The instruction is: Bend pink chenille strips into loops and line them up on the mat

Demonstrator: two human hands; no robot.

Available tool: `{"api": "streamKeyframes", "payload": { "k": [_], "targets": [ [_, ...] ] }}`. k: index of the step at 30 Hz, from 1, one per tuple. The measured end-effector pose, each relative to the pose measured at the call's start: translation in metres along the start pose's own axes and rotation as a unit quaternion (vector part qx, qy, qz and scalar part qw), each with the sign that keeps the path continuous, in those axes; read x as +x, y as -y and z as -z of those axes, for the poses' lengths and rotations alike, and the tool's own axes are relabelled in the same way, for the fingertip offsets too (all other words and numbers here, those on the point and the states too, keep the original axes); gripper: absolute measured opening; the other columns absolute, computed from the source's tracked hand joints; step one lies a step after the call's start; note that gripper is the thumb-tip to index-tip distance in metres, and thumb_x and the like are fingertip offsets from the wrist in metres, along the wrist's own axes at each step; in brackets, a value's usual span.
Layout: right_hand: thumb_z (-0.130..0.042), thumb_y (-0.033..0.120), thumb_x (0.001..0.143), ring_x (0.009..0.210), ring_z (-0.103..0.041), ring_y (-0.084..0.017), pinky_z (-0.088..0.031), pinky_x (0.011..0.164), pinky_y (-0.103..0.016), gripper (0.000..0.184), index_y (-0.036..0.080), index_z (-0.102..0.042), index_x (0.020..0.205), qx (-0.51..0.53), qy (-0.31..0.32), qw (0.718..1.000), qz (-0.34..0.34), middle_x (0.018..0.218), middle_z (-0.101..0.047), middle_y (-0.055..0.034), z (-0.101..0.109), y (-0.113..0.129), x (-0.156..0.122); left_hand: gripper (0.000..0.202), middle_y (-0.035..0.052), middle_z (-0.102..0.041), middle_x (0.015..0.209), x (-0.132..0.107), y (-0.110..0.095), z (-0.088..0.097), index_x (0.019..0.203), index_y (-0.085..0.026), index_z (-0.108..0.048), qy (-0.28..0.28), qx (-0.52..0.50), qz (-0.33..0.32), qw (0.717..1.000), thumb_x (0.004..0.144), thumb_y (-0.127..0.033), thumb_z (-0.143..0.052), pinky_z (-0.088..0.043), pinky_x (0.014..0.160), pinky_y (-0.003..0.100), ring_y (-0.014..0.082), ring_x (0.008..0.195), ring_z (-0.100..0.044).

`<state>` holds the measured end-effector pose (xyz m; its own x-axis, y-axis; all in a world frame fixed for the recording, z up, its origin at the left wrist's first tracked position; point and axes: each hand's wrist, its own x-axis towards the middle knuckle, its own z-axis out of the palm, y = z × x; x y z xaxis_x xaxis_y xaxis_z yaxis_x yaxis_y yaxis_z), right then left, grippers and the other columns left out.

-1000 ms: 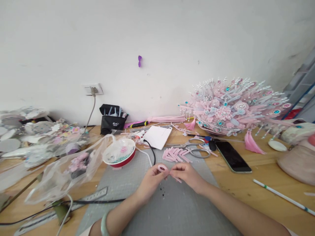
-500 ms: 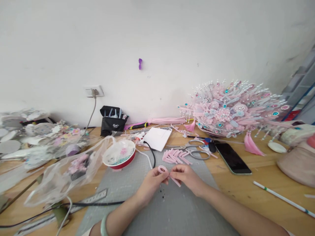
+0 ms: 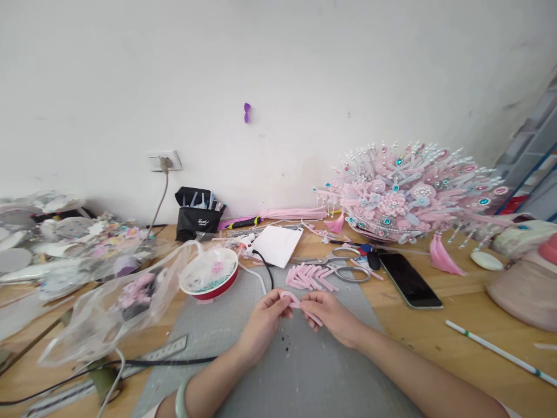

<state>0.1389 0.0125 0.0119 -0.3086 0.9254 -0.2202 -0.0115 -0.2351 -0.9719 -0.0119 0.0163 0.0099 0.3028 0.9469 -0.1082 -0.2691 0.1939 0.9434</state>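
Above the grey cutting mat (image 3: 300,377), a pink pipe cleaner (image 3: 292,299) is bent into a loop between my two hands. My left hand (image 3: 266,316) pinches the loop at its left side. The other side is gripped by the fingers of my right hand (image 3: 329,315), and a short tail sticks out below them. Just beyond my fingers lies a row of pink pipe cleaner pieces bent into V shapes (image 3: 308,277). Scissors (image 3: 351,274) with grey handles rest behind and beside that row.
A red-rimmed bowl of beads (image 3: 223,284) and a plastic bag (image 3: 167,296) stand left, near a ruler (image 3: 176,346) and black cable (image 3: 174,361). At right are a phone (image 3: 411,280), a beaded pink headdress (image 3: 400,197) and a white stick (image 3: 496,350). White paper (image 3: 278,245) lies at the back.
The round loop has become narrower and flatter between my fingers. My left fingers have shifted on it, and both hands stay in nearly the same place.
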Motion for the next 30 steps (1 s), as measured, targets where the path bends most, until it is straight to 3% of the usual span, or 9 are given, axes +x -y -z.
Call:
{"api": "streamKeyframes", "payload": {
  "k": [7, 14, 20, 25, 30],
  "targets": [
    [-0.053, 0.032, 0.070, 0.040, -0.042, -0.006, -0.030, 0.042, -0.019, 0.021, 0.015, -0.051, 0.058, 0.012, 0.077, 0.997, -0.025, 0.045, -0.049, 0.0052, 0.002, 0.001, -0.002, 0.016, -0.0008, -0.053, 0.062, -0.001, 0.000, 0.001, 0.067, -0.013, -0.057, 0.036, -0.059, 0.009, 0.998, 0.072, -0.028, -0.061, -0.035, 0.062, 0.021, 0.0096, 0.059, -0.046],
    [-0.055, 0.033, 0.070, 0.040, -0.038, -0.005, -0.026, 0.041, -0.019, 0.023, 0.014, -0.053, 0.058, 0.040, 0.058, 0.997, -0.013, 0.047, -0.047, 0.0054, 0.001, 0.001, -0.002, 0.013, 0.0015, -0.058, 0.065, -0.002, -0.003, 0.002, 0.069, -0.014, -0.059, 0.039, -0.093, 0.027, 0.995, 0.073, -0.026, -0.060, -0.037, 0.068, 0.024, 0.0127, 0.065, -0.052],
    [-0.057, 0.027, 0.065, 0.043, -0.037, -0.005, -0.024, 0.043, -0.020, 0.017, 0.013, -0.055, 0.055, 0.064, 0.046, 0.997, -0.011, 0.050, -0.048, 0.0043, -0.002, 0.002, -0.004, 0.010, 0.0009, -0.057, 0.069, -0.003, -0.004, 0.003, 0.066, -0.014, -0.060, 0.000, -0.191, 0.065, 0.980, 0.071, -0.023, -0.060, -0.037, 0.064, 0.023, 0.0128, 0.069, -0.051],
    [-0.059, 0.031, 0.065, 0.045, -0.036, -0.006, -0.023, 0.044, -0.020, 0.020, 0.013, -0.055, 0.056, 0.067, 0.045, 0.997, -0.003, 0.051, -0.047, 0.0038, -0.008, 0.000, -0.006, 0.008, 0.0000, -0.056, 0.068, -0.006, 0.000, -0.003, 0.067, -0.014, -0.060, -0.020, -0.258, 0.040, 0.965, 0.068, -0.021, -0.063, -0.038, 0.065, 0.024, 0.0110, 0.063, -0.050],
    [-0.054, 0.030, 0.069, 0.045, -0.036, -0.007, -0.026, 0.045, -0.020, 0.020, 0.014, -0.055, 0.057, -0.007, 0.016, 0.999, 0.033, 0.051, -0.046, 0.0038, -0.005, -0.005, -0.003, 0.014, 0.0009, -0.058, 0.071, -0.005, -0.002, 0.001, 0.069, -0.014, -0.060, -0.025, -0.207, 0.078, 0.975, 0.072, -0.028, -0.058, -0.038, 0.064, 0.025, 0.0127, 0.066, -0.052]
  ]
}}
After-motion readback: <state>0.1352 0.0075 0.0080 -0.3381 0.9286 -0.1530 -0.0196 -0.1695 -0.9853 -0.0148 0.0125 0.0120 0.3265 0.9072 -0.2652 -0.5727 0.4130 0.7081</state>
